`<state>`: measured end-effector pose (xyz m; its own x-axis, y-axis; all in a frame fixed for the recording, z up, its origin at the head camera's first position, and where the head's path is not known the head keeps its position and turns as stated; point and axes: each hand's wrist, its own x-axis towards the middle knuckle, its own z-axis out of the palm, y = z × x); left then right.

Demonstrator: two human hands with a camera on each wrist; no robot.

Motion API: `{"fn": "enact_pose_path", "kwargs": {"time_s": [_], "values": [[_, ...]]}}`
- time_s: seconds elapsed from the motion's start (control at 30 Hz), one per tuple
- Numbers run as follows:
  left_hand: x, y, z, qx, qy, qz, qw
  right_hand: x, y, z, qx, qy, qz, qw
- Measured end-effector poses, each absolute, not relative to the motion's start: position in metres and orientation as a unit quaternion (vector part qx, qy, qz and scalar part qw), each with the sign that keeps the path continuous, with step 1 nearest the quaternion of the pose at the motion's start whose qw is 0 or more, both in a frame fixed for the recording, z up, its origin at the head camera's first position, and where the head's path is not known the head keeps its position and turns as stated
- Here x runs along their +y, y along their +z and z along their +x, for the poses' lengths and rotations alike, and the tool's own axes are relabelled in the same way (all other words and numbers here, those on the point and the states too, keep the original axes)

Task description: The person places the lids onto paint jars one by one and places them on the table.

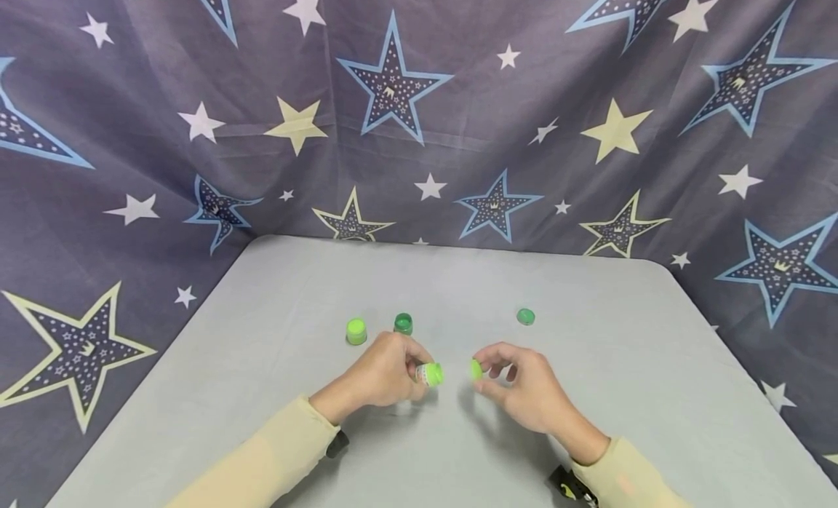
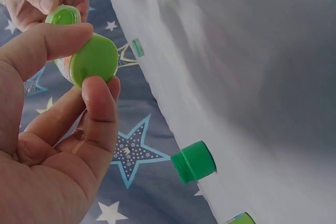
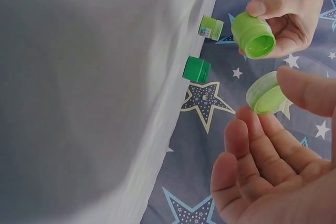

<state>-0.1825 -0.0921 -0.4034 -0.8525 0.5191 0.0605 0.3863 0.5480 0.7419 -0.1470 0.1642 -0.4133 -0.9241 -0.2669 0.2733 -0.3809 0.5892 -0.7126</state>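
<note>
Star-printed cloth [image 1: 511, 108] hangs behind a pale grey worktop [image 1: 425, 457], above whose middle a light-green jar [image 1: 431, 375] is tipped over, its long axis running roughly left to right, open mouth toward a light-green lid [image 1: 476, 370]. The left hand [image 1: 393, 370] pinches that jar between thumb and fingers; the right hand [image 1: 524, 388] grips the lid by its rim, on edge. Jar and lid are near but apart, jar to the left, lid to the right, and that gap seems the relation that counts. Beyond the left hand stands an uncapped dark green jar [image 1: 403, 324], with a capped lime jar [image 1: 356, 332] left of it; farther right lies a green cap [image 1: 526, 316]. Past the worktop's rounded far corners, the cloth closes in three sides.
</note>
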Motion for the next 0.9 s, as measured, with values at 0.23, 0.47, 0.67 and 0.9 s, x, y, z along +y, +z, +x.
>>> {"fn": "enact_pose_path", "kwargs": {"time_s": [0.23,0.47,0.67,0.9], "values": [[-0.09,-0.403,-0.182,0.879,0.391,0.26,0.082,0.157,-0.413,-0.147,-0.889,0.412,0.189,0.059],[-0.088,-0.404,-0.183,0.877,0.393,0.266,0.081,0.152,-0.414,-0.149,-0.886,0.414,0.2,0.06],[-0.087,-0.405,-0.183,0.875,0.392,0.273,0.081,0.148,-0.414,-0.149,-0.885,0.416,0.2,0.055],[-0.085,-0.406,-0.184,0.877,0.389,0.271,0.082,0.143,-0.414,-0.15,-0.888,0.413,0.197,0.045]]}}
